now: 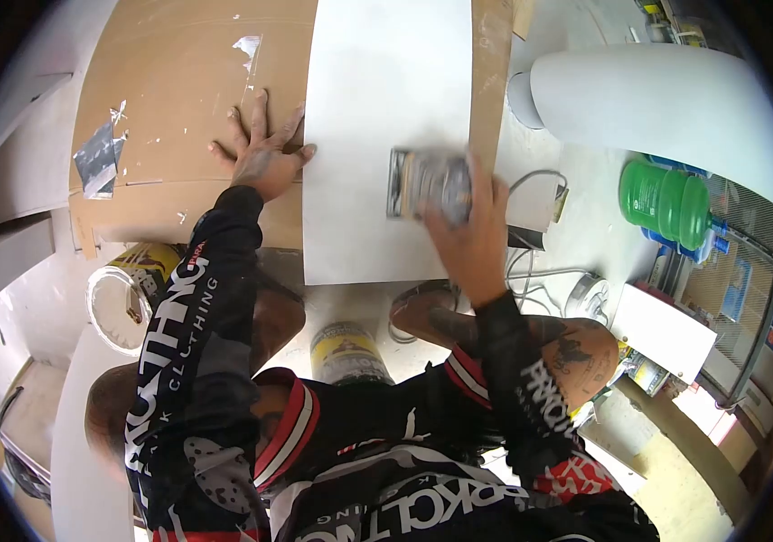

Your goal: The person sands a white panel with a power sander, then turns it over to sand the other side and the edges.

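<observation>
A long white panel (359, 108) lies on a cardboard-covered work surface (169, 54) in front of me. My right hand (474, 230) is closed around an electric sander (431, 185), which rests on the panel toward its right edge and is smeared by motion. The sander's underside is hidden. To the left, my left hand (264, 158) lies on the cardboard with fingers spread, its thumb at the panel's left edge. Nothing is gripped in it.
A grey cord (531, 271) loops down on the right. Beyond it are a green water jug (662, 203), a large white curved piece (648, 99) and a mesh rack (748, 271). An open paint bucket (120, 307) stands at left; another bucket (347, 352) sits between my legs.
</observation>
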### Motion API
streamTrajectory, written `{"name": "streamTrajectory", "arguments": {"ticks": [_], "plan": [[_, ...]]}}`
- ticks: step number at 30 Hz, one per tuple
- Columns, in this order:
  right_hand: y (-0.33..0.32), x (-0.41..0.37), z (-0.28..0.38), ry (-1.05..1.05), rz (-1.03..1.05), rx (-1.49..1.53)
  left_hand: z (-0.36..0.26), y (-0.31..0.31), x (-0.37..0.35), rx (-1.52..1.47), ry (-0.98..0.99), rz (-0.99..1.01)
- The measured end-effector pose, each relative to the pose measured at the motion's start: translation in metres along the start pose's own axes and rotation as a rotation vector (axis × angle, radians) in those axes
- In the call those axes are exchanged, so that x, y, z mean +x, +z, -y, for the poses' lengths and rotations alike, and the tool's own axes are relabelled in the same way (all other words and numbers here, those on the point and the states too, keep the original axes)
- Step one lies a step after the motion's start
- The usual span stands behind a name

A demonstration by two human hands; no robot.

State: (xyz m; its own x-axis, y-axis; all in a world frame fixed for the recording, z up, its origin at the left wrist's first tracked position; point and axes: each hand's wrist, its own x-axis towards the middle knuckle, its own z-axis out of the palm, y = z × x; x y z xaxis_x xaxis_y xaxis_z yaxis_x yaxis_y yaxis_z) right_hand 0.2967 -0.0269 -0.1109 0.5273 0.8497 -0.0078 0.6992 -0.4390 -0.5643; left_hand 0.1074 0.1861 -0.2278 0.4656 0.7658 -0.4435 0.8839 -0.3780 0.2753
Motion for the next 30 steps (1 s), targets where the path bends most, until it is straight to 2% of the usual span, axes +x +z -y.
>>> {"name": "streamTrajectory", "arguments": {"ticks": [1,3,5,7,9,10,12,13,15,16,18,20,22,25,28,30], "plan": [[0.003,0.021,-0.005,0.003,-0.030,0.040,0.001,0.000,0.000,0.006,0.000,0.002],[0.010,0.071,-0.018,-0.117,-0.127,0.082,0.001,0.000,-0.001,-0.014,0.013,-0.004],[0.013,0.122,-0.024,-0.092,-0.133,0.059,0.006,0.004,0.003,0.011,0.027,-0.006],[0.019,0.180,-0.042,-0.231,-0.202,-0.107,0.008,0.006,0.003,0.042,0.047,-0.006],[0.013,0.227,-0.061,-0.800,-0.247,-0.627,0.006,0.004,0.003,0.008,0.025,-0.005],[0.014,0.242,-0.059,-0.783,-0.259,-0.624,0.006,0.004,0.004,0.025,0.037,-0.005],[0.020,0.256,-0.047,-0.036,-0.060,-0.062,0.007,0.006,0.005,0.028,0.020,-0.007],[0.017,0.251,-0.046,-0.020,-0.076,-0.056,0.008,0.006,0.006,0.044,0.037,-0.007],[0.007,0.222,-0.040,-0.220,0.008,-0.443,0.010,0.008,0.006,0.043,0.021,-0.002],[0.004,0.201,-0.039,-0.202,-0.005,-0.442,0.010,0.008,0.007,0.055,0.040,-0.001],[0.007,0.148,-0.042,-0.072,-0.137,0.005,0.012,0.008,0.007,0.027,0.028,-0.005],[0.001,0.095,-0.038,-0.088,-0.191,0.026,0.014,0.010,0.007,0.008,0.051,-0.012],[-0.012,0.046,-0.033,-0.002,-0.089,0.082,0.018,0.013,0.010,0.017,0.047,-0.027],[-0.022,-0.022,-0.031,0.081,-0.067,0.066,0.016,0.013,0.010,0.049,0.045,-0.026],[-0.029,-0.069,-0.032,0.145,-0.045,0.017,0.015,0.013,0.010,0.068,0.032,-0.034],[-0.031,-0.075,-0.034,0.178,-0.028,0.021,0.015,0.013,0.008,0.071,0.026,-0.034]]}}
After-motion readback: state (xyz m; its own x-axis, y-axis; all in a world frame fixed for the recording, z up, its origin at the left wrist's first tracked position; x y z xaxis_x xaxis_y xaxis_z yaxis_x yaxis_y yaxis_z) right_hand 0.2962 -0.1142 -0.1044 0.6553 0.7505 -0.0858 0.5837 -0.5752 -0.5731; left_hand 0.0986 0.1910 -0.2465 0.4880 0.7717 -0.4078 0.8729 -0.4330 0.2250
